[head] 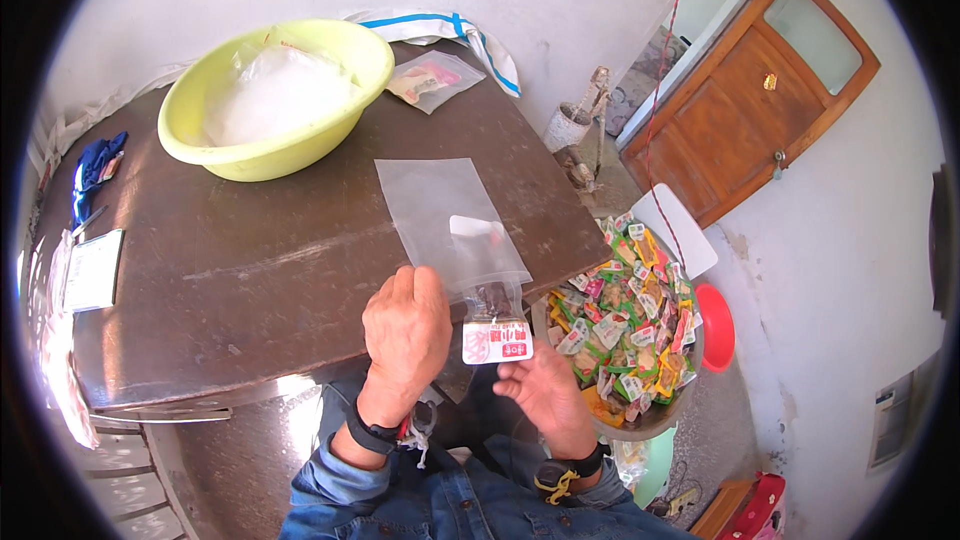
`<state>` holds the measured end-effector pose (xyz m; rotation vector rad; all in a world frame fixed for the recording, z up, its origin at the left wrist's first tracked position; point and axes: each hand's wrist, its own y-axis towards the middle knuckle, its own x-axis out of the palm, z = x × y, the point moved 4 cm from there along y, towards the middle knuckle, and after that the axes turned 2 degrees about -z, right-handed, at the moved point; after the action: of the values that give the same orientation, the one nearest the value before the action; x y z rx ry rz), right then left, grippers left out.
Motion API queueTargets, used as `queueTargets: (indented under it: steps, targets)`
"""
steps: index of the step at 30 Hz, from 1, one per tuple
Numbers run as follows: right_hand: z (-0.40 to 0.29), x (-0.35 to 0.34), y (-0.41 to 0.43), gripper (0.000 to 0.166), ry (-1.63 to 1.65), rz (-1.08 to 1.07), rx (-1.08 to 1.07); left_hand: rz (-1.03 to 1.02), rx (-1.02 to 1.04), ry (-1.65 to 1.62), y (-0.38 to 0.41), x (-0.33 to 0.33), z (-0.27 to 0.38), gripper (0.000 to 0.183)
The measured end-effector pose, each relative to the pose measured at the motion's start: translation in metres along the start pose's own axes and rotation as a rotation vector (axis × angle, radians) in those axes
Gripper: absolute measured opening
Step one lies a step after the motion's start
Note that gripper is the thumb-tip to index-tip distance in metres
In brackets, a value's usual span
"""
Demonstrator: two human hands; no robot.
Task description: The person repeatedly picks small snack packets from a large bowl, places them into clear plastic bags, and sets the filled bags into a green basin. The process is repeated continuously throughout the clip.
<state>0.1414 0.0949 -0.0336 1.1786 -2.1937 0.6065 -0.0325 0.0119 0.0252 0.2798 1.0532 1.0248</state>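
A clear zip-top plastic bag (427, 199) lies on the dark table top, with its mouth toward me at the front edge. A white-labelled packet (454, 225) shows through the film inside it. My left hand (409, 322) is closed in a fist on the left side of the bag's mouth. At that mouth is a second sealed snack packet (497, 337), dark food in its clear part, its white and red printed end sticking out toward me. My right hand (544, 394) is at this packet's lower right corner, fingers partly curled; whether they pinch it is hidden.
Right of the table, a large basin (626, 431) holds many small snack packets (630, 322). A yellow-green basin (180, 150) with clear bags stands at the back left. Another filled bag (431, 82), a notepad (94, 270) and blue cloth (94, 169) lie on the table (247, 240).
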Motion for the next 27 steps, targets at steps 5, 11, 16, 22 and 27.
queueTargets:
  steps: [5, 11, 16, 22, 27]
  targets:
    - [-0.005, 0.007, 0.010, 0.025, -0.135, 0.111, 0.037, 0.006, 0.008, -0.017, -0.001, 0.001, -0.001, 0.015]
    - [-0.029, 0.035, 0.046, 0.021, -0.499, 0.122, -0.043, -0.028, 0.017, -0.034, 0.001, -0.001, -0.002, 0.014]
    - [-0.026, 0.033, 0.061, 0.025, -0.335, 0.041, -0.107, -0.043, 0.015, -0.011, 0.001, -0.003, 0.000, 0.015]
    - [-0.022, 0.045, 0.039, 0.057, -0.053, -0.156, -0.106, -0.063, 0.036, 0.020, 0.002, -0.004, 0.002, 0.016]
    - [-0.017, 0.051, 0.062, 0.061, 0.128, -0.227, -0.133, -0.064, 0.029, -0.032, 0.002, -0.002, 0.001, 0.016]
